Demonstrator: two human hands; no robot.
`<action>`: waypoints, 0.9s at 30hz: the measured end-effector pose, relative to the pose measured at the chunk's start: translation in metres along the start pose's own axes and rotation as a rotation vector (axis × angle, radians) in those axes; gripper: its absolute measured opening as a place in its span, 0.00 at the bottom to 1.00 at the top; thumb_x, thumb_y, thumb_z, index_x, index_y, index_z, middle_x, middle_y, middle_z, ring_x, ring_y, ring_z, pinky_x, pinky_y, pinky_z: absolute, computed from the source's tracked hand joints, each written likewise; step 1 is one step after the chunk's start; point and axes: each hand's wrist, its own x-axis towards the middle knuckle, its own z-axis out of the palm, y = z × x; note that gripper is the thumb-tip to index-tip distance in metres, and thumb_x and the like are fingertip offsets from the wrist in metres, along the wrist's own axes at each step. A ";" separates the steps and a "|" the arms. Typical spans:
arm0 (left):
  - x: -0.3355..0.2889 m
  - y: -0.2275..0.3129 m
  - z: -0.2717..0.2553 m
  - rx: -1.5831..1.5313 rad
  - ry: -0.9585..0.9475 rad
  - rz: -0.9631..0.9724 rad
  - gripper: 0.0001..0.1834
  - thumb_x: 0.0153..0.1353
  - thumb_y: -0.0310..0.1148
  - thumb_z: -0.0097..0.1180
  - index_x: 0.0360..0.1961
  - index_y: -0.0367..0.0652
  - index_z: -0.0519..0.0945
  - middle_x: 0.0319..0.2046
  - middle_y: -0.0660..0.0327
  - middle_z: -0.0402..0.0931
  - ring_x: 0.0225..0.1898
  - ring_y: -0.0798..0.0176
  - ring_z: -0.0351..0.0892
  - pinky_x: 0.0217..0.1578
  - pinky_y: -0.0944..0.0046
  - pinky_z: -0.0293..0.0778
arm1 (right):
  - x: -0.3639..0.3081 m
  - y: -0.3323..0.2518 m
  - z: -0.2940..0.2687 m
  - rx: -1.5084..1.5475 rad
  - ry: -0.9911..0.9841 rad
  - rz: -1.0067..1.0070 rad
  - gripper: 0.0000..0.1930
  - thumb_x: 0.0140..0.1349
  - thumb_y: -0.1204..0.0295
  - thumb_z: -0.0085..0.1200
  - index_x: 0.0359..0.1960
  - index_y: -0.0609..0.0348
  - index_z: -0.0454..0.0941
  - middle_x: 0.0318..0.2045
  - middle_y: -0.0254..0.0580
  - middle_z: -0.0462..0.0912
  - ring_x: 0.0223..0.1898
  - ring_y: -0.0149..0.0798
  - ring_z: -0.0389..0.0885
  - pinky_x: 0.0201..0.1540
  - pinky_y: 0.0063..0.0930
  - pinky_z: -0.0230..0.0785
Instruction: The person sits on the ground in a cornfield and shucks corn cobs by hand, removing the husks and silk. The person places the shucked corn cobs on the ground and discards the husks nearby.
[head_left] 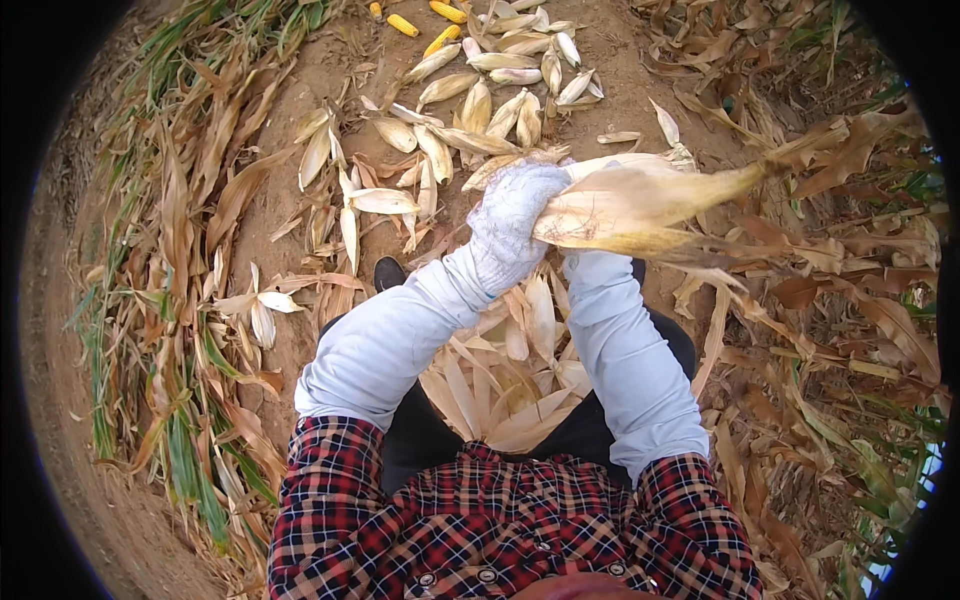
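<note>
A large ear of corn in its dry, pale husk (pixel 625 205) is held out in front of me, its husk leaves trailing to the right. My left hand (pixel 515 215), in a whitish work glove, is closed around the left end of it. The white sleeve of my right arm (pixel 625 335) runs up beneath the husk. That husk covers my right hand, so its fingers are hidden. Between my legs lies a heap of loose pale husks (pixel 500 390).
Ahead on the bare soil lies a pile of corn ears in their husks (pixel 480 105). Several husked yellow cobs (pixel 403 25) rest at its far left. Dry stalks and leaves line the left (pixel 180 260) and right (pixel 830 300). A torn-open husk (pixel 262 305) lies at left.
</note>
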 end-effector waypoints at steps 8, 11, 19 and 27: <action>-0.011 0.035 0.004 -0.061 -0.094 0.088 0.17 0.56 0.32 0.69 0.47 0.39 0.83 0.38 0.53 0.85 0.44 0.49 0.87 0.47 0.54 0.79 | -0.015 -0.004 0.031 -0.002 0.236 0.072 0.33 0.65 0.38 0.59 0.44 0.63 0.80 0.36 0.53 0.86 0.40 0.52 0.87 0.48 0.47 0.83; -0.006 0.047 0.006 -0.230 0.060 -0.446 0.15 0.65 0.35 0.66 0.47 0.36 0.83 0.35 0.55 0.86 0.38 0.56 0.87 0.44 0.58 0.80 | -0.005 -0.007 0.028 -0.027 0.246 0.050 0.30 0.68 0.45 0.60 0.60 0.56 0.76 0.51 0.49 0.83 0.50 0.52 0.85 0.53 0.50 0.81; 0.024 0.016 -0.014 -1.407 0.303 -1.127 0.22 0.78 0.55 0.52 0.33 0.49 0.73 0.20 0.74 0.60 0.19 0.73 0.59 0.23 0.70 0.67 | -0.011 -0.013 0.044 -0.074 0.151 0.007 0.34 0.63 0.46 0.63 0.63 0.55 0.72 0.45 0.48 0.81 0.41 0.49 0.85 0.43 0.47 0.83; 0.025 -0.007 -0.044 -0.817 -0.062 -1.177 0.18 0.75 0.49 0.58 0.37 0.45 0.79 0.22 0.67 0.71 0.21 0.64 0.73 0.22 0.58 0.72 | -0.015 -0.037 0.051 0.066 -0.063 -0.006 0.32 0.65 0.45 0.61 0.55 0.63 0.75 0.37 0.46 0.82 0.36 0.47 0.84 0.46 0.52 0.84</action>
